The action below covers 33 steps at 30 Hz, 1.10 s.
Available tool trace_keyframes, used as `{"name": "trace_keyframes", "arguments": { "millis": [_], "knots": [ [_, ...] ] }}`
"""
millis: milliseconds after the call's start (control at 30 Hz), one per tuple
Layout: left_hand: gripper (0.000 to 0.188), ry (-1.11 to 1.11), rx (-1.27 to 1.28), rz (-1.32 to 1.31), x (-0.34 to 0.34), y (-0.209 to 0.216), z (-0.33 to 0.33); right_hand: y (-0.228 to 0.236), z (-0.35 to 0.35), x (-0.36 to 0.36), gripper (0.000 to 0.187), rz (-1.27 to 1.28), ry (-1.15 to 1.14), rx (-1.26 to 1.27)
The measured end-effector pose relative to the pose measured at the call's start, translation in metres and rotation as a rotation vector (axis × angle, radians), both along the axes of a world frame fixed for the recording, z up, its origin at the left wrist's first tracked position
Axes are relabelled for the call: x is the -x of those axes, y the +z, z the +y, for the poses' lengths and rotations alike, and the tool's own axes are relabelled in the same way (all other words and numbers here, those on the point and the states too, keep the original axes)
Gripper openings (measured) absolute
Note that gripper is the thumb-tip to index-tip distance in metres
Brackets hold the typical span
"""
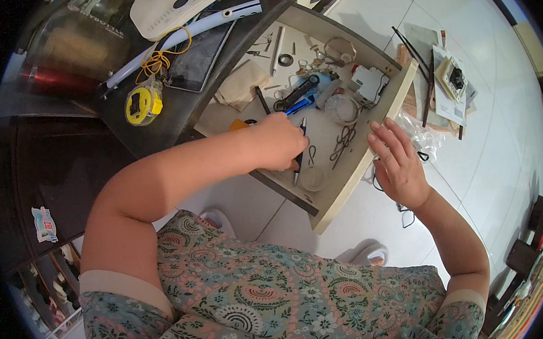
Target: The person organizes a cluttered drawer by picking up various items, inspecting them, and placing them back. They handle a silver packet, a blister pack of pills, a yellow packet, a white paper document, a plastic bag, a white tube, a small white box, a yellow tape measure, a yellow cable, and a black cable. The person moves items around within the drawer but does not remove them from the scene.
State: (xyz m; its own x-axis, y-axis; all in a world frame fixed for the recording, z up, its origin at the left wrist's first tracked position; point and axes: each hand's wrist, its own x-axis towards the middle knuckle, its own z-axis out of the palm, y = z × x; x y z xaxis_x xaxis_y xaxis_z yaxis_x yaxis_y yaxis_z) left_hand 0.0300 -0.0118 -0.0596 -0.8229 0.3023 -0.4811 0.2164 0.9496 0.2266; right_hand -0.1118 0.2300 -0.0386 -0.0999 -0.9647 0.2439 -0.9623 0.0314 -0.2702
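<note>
An open drawer (328, 219) holds many small items. My left hand (277, 143) reaches into its near left part with the fingers curled down, closed on a dark blue and silver pen (302, 127); the fingertips are partly hidden. Just beyond the knuckles lies a bright blue pen (299, 105). My right hand (399, 165) rests its extended fingers against the drawer's front panel and holds nothing. Inside the drawer, near my left hand, are black looped cords (344, 145), a coiled clear cable (341, 109), a white box-shaped device (369, 81) and a folded beige cloth (241, 85).
On the dark tabletop above the drawer lie a yellow tape measure (144, 104), a tablet (198, 63), a long white tube (198, 34) and a white appliance (175, 11). On the tiled floor to the right are papers (449, 99), dark sticks (429, 94) and a clear plastic bag (428, 135).
</note>
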Motion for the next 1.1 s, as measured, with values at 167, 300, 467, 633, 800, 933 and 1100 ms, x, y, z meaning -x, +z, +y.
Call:
{"name": "trace_keyframes", "arguments": {
  "millis": [167,300,467,633,800,933,1100],
  "knots": [
    [0.016,-0.027,0.044,0.123,0.006,0.000,-0.005,-0.001,0.000,-0.001,0.068,0.016,0.002,-0.006],
    [0.014,0.135,0.031,0.086,0.018,0.014,-0.015,0.000,0.000,0.000,0.068,0.019,-0.004,-0.019],
    [0.022,-0.004,-0.040,-0.142,0.002,0.020,-0.018,0.000,0.000,0.000,0.069,0.040,0.008,-0.014],
    [0.024,-0.131,0.058,0.066,-0.015,0.010,-0.018,-0.002,0.000,0.002,0.069,0.058,0.011,-0.037],
    [0.018,-0.198,-0.025,0.156,-0.008,0.023,-0.018,-0.001,0.002,0.001,0.067,0.040,-0.001,-0.009],
    [0.014,0.110,-0.378,0.255,-0.003,0.034,-0.022,0.012,-0.002,0.000,0.062,-0.102,0.008,0.031],
    [0.019,0.542,-0.856,0.189,0.006,0.055,-0.008,0.035,0.000,-0.018,0.053,-0.538,-0.078,0.098]
  ]
}}
